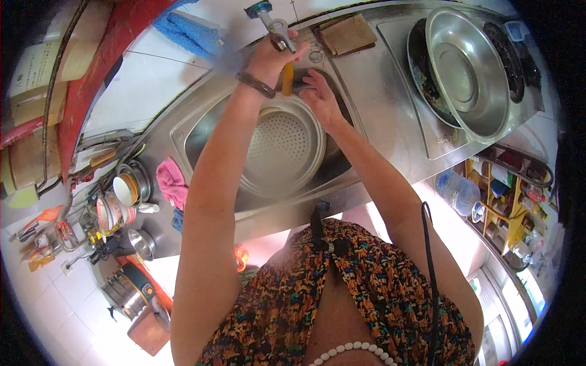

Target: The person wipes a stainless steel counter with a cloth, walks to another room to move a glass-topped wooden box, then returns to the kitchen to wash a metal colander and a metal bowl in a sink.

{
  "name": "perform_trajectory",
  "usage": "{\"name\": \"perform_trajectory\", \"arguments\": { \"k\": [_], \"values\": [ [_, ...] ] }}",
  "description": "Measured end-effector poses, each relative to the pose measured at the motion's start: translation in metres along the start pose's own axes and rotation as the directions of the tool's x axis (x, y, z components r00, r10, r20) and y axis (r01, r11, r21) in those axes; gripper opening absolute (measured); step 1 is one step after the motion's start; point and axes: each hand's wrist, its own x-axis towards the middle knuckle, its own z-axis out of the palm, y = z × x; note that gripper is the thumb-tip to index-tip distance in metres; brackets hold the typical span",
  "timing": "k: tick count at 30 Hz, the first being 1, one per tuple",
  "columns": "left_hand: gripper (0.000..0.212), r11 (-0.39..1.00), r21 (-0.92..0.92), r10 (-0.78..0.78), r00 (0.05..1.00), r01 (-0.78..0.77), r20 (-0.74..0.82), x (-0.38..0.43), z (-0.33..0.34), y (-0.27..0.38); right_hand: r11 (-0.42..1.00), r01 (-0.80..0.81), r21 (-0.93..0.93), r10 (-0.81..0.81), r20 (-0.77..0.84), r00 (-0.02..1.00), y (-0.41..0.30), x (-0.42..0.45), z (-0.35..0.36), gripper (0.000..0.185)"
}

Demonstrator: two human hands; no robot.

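My left hand, with a dark bracelet at the wrist, is wrapped about the metal faucet at the back of the sink. The faucet body covers part of the fingers. A yellow-orange tube hangs below it. Over the sink's back right side is my right hand, fingers apart and slightly curled, holding nothing. Below both hands a round metal colander with a perforated bottom sits in the stainless steel sink. No food shows in the visible part of the colander.
To the right, a large steel basin leans over a dark pan on the stove. A wooden board lies behind the counter. Left of the sink are a pink cloth, stacked bowls and a small steel bowl.
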Motion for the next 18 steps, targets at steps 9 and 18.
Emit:
{"name": "perform_trajectory", "arguments": {
  "k": [9, 18],
  "values": [
    [0.043, 0.982, -0.190, 0.018, 0.992, 0.006, 0.124, 0.006, -0.017, -0.004, 0.971, 0.012, -0.240, 0.021, 0.135, 0.991, 0.018, 0.018, 0.006, 0.078],
    [0.043, 0.956, -0.292, 0.046, 0.995, -0.019, 0.084, 0.007, -0.022, -0.010, 0.911, 0.189, -0.367, -0.148, 0.137, 0.979, 0.026, 0.033, 0.016, 0.074]
  ]
}}
